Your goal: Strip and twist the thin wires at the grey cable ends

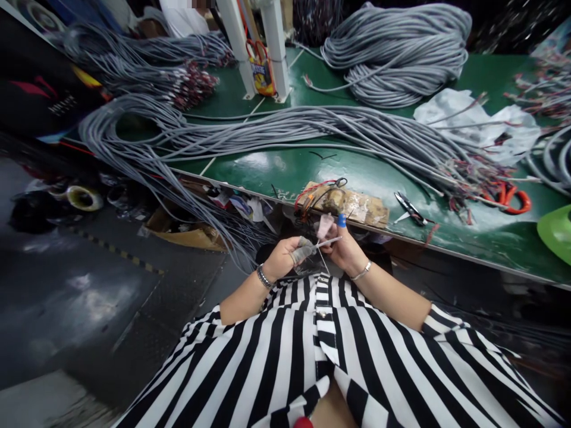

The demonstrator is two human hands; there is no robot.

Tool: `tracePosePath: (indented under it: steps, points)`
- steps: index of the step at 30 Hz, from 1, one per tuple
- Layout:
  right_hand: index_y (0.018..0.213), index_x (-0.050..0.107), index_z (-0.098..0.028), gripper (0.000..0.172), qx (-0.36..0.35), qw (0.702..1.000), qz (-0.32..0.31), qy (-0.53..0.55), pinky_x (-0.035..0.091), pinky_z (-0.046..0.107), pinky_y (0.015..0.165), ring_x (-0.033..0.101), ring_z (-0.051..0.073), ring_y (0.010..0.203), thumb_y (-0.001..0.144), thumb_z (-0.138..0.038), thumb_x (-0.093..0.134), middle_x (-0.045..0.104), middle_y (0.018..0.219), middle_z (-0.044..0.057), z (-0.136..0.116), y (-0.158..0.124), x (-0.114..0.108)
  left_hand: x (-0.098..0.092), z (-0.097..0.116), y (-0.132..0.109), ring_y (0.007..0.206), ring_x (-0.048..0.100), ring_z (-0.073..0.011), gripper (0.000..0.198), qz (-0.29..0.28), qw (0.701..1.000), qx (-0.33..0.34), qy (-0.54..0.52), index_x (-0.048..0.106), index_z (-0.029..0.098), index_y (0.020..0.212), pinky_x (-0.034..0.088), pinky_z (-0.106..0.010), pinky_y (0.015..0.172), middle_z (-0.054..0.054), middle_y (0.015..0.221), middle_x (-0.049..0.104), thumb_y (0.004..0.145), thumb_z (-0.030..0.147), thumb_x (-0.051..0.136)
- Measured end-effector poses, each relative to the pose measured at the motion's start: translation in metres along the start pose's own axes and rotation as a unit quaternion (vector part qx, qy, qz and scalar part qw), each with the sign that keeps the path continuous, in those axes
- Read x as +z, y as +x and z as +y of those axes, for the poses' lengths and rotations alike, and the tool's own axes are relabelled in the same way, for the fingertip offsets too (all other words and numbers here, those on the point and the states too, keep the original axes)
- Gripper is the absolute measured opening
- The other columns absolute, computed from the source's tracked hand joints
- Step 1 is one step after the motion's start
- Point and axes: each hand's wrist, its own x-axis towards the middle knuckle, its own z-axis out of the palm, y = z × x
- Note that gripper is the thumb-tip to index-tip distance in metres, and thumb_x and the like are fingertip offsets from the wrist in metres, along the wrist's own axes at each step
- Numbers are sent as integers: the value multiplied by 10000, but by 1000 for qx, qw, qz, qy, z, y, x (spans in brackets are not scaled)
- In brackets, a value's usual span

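My left hand (pixel 285 257) and my right hand (pixel 343 249) meet close to my body, just below the front edge of the green table (pixel 312 166). Both are closed in a pinch on a thin pale wire (pixel 328 241) that runs between them. The fingertips of my left hand are wrapped in greyish tape. On my right hand one fingertip wears a blue cover (pixel 341 220) and another a pink one. A bracelet sits on each wrist.
Long bundles of grey cable (pixel 276 128) lie across the table and hang off its left edge. A big grey coil (pixel 397 53) sits at the back. Small black snips (pixel 410 208), orange-handled scissors (pixel 513 199), a taped cardboard block (pixel 357 205) and white plastic (pixel 473 122) lie near.
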Motion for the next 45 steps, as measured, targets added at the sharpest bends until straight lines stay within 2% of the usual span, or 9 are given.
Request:
tracePosePath:
  steps: [5, 10, 15, 20, 23, 26, 31, 41, 45]
  points:
    - [724, 485, -186, 637, 14, 1000, -7, 9, 118, 184, 372, 249, 30, 419, 589, -799, 593, 516, 624, -31, 2, -4, -15, -4, 1, -16, 436, 346, -46, 372, -31, 999, -9, -17, 641, 117, 786, 279, -187, 440, 36, 514, 474, 763, 488, 658]
    - [746, 544, -162, 625, 19, 1000, 0, -12, 126, 183, 368, 272, 23, 423, 650, -779, 565, 566, 702, -1, 3, -6, -26, -7, 3, -41, 522, 456, -83, 344, -76, 996, 14, 39, 661, 120, 750, 369, -199, 501, -14, 584, 551, 781, 462, 645]
    - [763, 567, -149, 658, 30, 997, -62, -42, 103, 190, 371, 232, 22, 416, 667, -799, 519, 533, 668, -11, 0, -11, -23, -8, 6, -56, 590, 537, -115, 297, -25, 994, 40, 94, 679, 130, 802, 437, -218, 549, -49, 661, 623, 812, 420, 619]
    - [805, 576, -164, 632, 35, 992, -112, -52, 87, 192, 380, 232, 22, 420, 680, -781, 528, 551, 709, -2, -13, -14, -12, -5, 6, -42, 587, 539, -102, 254, 35, 993, 68, 93, 680, 138, 820, 447, -214, 568, -31, 682, 633, 781, 389, 667]
    - [781, 565, -168, 539, 21, 991, -99, -84, 107, 197, 375, 242, 28, 411, 729, -704, 560, 539, 657, -10, -19, -13, -7, -3, 2, -27, 521, 489, -75, 280, 57, 995, 60, 61, 675, 135, 835, 410, -196, 511, -12, 645, 612, 773, 408, 673]
    - [738, 542, -175, 448, 5, 989, -85, -120, 125, 196, 378, 248, 40, 410, 744, -617, 618, 442, 536, -48, -19, -12, -4, -1, -1, -14, 487, 454, -61, 297, 68, 995, 56, 44, 664, 131, 830, 378, -184, 479, 11, 593, 573, 756, 417, 690]
    - [663, 491, -182, 496, -6, 993, -56, -103, 116, 188, 385, 192, 40, 403, 729, -660, 605, 299, 450, -83, -15, -9, -2, 3, -1, 0, 454, 419, -52, 340, 78, 996, 34, 21, 637, 128, 831, 340, -180, 447, 35, 541, 520, 754, 456, 678]
    - [595, 555, -148, 482, -45, 997, -4, -62, 145, 197, 391, 273, 37, 450, 625, -595, 734, 474, 547, -24, -12, -5, 5, 6, -11, 9, 466, 394, -47, 361, 46, 999, 15, 20, 609, 127, 786, 316, -180, 455, 43, 556, 502, 742, 478, 679]
    - [600, 533, -155, 505, -32, 998, -17, -56, 142, 194, 384, 270, 35, 433, 634, -626, 712, 447, 519, -40, -8, -4, 4, 7, -10, 9, 458, 374, -44, 346, 41, 999, 16, 11, 602, 129, 770, 298, -177, 446, 51, 538, 471, 759, 469, 666]
